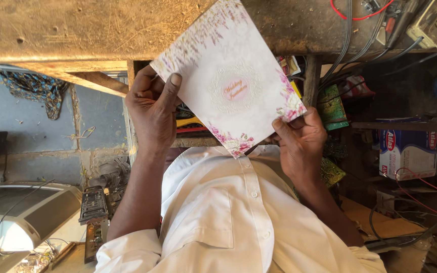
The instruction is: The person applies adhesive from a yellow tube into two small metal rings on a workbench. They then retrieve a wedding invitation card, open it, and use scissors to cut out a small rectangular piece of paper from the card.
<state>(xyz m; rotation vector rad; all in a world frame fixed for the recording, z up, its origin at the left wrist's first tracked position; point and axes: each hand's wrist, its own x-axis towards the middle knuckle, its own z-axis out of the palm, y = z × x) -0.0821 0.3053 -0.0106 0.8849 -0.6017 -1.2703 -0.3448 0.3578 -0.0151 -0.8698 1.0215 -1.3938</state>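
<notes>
Both of my hands hold a square white card [231, 76] with pink and purple flower borders and an embossed oval holding pink script at its centre. My left hand [150, 108] grips the card's left edge, its thumb pressed on the front face. At the lower right corner, my right hand [299, 141] pinches the card. The card is tilted and overlaps the edge of a worn wooden bench [77, 30]. My white buttoned shirt [228, 212] fills the lower middle.
Black and red cables [360, 30] and a white socket strip [433, 20] lie on the bench at the top right. Green circuit boards [332, 103] and a blue and white box [405, 149] sit on the right. A grey device [21, 217] stands at the lower left.
</notes>
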